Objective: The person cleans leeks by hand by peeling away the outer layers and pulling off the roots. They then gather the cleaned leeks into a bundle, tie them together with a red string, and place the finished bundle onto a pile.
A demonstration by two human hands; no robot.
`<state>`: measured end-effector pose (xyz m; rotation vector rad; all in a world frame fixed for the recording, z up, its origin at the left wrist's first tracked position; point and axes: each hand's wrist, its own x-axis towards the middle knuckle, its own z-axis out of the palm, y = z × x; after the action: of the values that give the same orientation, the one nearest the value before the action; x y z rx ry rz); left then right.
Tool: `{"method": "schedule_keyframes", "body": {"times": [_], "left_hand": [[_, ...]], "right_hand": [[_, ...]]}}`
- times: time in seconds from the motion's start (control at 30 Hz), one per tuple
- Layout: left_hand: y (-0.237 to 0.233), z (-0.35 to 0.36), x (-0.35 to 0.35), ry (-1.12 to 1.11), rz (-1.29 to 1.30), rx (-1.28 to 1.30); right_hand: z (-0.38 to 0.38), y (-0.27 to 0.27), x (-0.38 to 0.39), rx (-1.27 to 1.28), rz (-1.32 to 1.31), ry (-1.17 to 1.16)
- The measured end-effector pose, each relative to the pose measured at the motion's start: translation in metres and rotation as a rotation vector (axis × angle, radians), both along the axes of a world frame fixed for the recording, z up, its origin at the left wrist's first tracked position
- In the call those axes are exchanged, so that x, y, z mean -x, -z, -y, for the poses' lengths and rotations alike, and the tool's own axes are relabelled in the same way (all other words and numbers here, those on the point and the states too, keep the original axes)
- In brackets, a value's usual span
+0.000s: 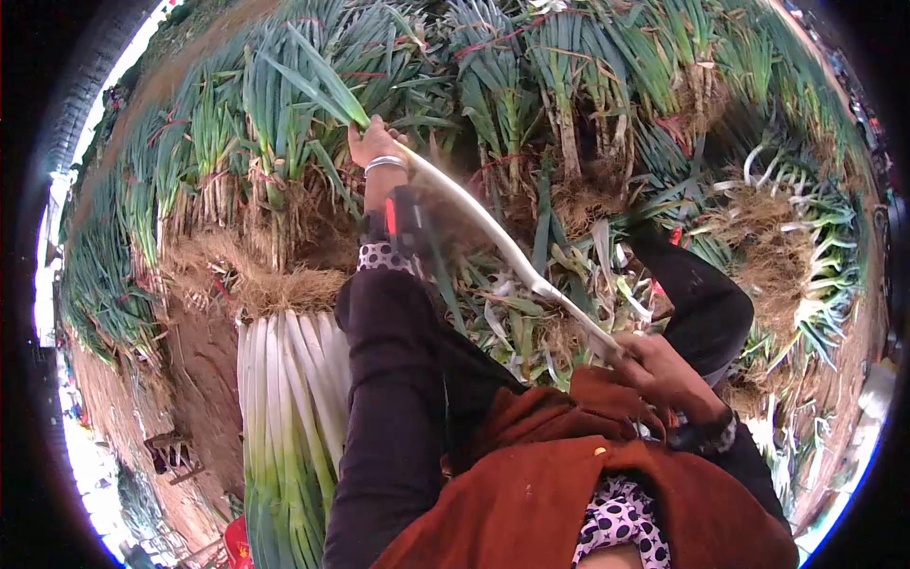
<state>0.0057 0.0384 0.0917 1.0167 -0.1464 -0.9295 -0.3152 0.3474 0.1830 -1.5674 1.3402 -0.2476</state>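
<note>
A long leek (pixel 493 232) stretches slantwise between my two hands, its white stalk running down to the right. My left hand (pixel 376 147) is closed round it where the green leaves begin, and the leaves point up and left. My right hand (pixel 659 370) grips the lower, root end near my chest; the root tip is hidden by the fingers. Below the stalk, leaf scraps and peelings (pixel 517 327) cover the ground. To the left of my leg lies a row of clean white leeks (pixel 294 379), with their roots away from me.
Tied leek bundles (pixel 265 123) stand across the back and left. At the right, more leeks (pixel 825 256) lie fanned around a heap of roots (pixel 758 237). Bare brown soil (pixel 204 379) shows at the left. A red object (pixel 237 542) sits at the bottom left.
</note>
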Motion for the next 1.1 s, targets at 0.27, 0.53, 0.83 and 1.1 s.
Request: {"method": "schedule_keyframes", "body": {"times": [0.27,0.53,0.83,1.1], "left_hand": [[0.015,0.007,-0.012,-0.017,0.36,-0.225],[-0.007,-0.014,0.052,0.236,0.184,0.019],[-0.05,-0.06,0.118,0.828,0.307,0.441],[-0.042,-0.088,0.162,1.255,0.355,0.327]], "right_hand": [[-0.097,-0.026,0.064,-0.369,-0.297,0.114],[0.041,0.039,0.007,0.326,-0.168,0.056],[0.096,0.12,-0.075,0.103,0.537,0.138],[0.063,0.012,0.041,0.255,0.59,0.526]]}}
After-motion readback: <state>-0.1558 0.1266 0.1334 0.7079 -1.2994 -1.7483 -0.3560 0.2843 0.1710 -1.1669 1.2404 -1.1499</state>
